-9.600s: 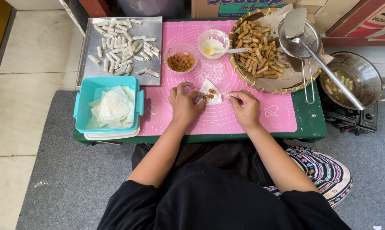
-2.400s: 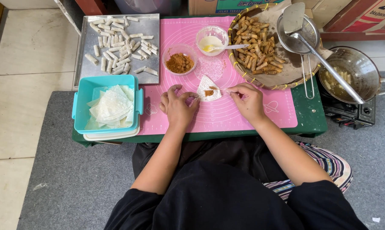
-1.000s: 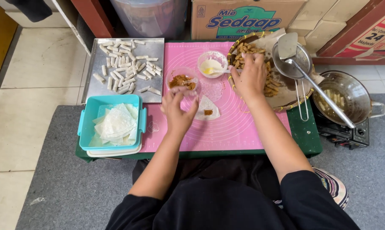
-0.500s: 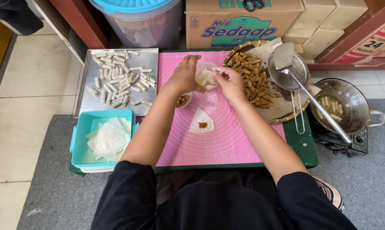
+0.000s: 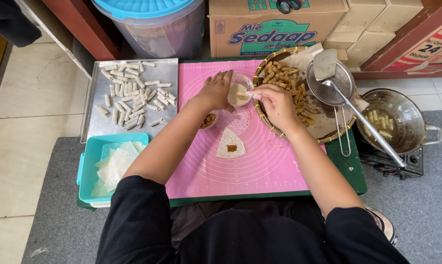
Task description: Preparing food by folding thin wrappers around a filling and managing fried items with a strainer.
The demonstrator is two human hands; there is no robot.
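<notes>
Both hands at the far edge of the pink mat [image 5: 260,166] on the bench [image 5: 345,168]. Left hand [image 5: 216,90] cups the small clear bowl [image 5: 239,93] of pale paste from its left side, fingers curled on the rim. Right hand [image 5: 274,100] on the bowl's right side, fingers bunched together at the rim; cannot tell what they pinch. Triangular wrapper [image 5: 231,145] with a brown filling dab lies flat mid-mat, apart from both hands. Filling bowl [image 5: 209,121] partly hidden under left forearm. Metal tray [image 5: 169,73] of raw rolls at far left corner, teal container [image 5: 86,168] of wrappers at near left edge, basket [image 5: 265,73] of fried rolls far right with skimmer [image 5: 331,78].
</notes>
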